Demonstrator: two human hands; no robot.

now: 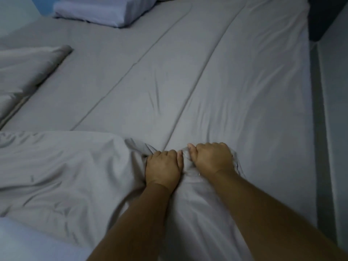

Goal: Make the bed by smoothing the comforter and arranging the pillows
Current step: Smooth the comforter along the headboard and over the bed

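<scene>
A grey comforter [62,170] lies bunched and wrinkled over the near left part of the bed. My left hand [162,167] and my right hand [211,159] sit side by side at its far edge, both with fingers curled into a gathered fold of the grey fabric. Beyond them stretches the grey sheet [188,68] over the mattress, with two long seams running away from me. A grey pillow [26,68] lies at the left edge. A pale lilac pillow [101,10] sits at the far left corner.
A dark gap and a pale wall [337,110] run along the bed's right side. A dark panel [323,17] stands at the far right corner. A white surface [28,240] shows at the near left.
</scene>
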